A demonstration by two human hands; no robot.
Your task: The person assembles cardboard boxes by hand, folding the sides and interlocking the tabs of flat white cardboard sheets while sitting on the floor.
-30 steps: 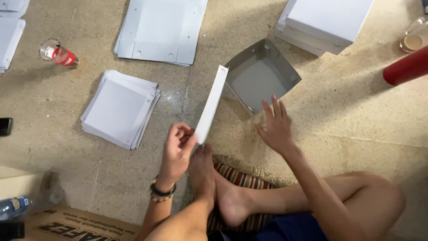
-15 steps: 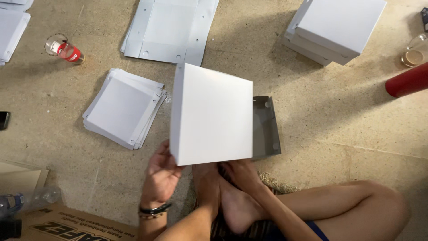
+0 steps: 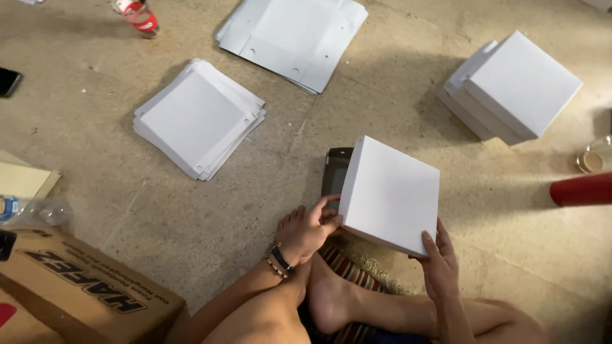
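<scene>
A person sits on the floor (image 3: 191, 210) with both hands on a white square box lid (image 3: 390, 194), which serves here as the landmark. The lid is held tilted, just above a dark grey box base (image 3: 334, 171) whose edge shows at the lid's left side; whether lid and base touch cannot be told.

The left hand (image 3: 307, 230) grips the lid's lower left corner, its fingers (image 3: 325, 202) curled against the lid's side wall and the thumb beneath. A beaded bracelet (image 3: 278, 261) circles that wrist. The right hand (image 3: 437, 262) holds the lid's lower right corner, the fingers pressed together along the underside and the thumb (image 3: 429, 243) laid on the top face, so the corner is pinched between them.

Below the lid lie the person's bare feet (image 3: 328, 299) on a striped mat (image 3: 347, 271). To the lid's upper left sits a stack of flat white card squares (image 3: 199, 118), and farther up a pile of unfolded white box blanks (image 3: 296, 35). To the upper right stands a stack of finished white boxes (image 3: 513, 86). To the right lies a red cylinder (image 3: 581, 189), with a glass (image 3: 594, 156) just above it. Far left of the lid are a brown cardboard carton (image 3: 83, 296), a plastic bottle (image 3: 32, 211) and a dark phone (image 3: 9, 81); a red-labelled bottle (image 3: 140, 15) lies at the top.
</scene>
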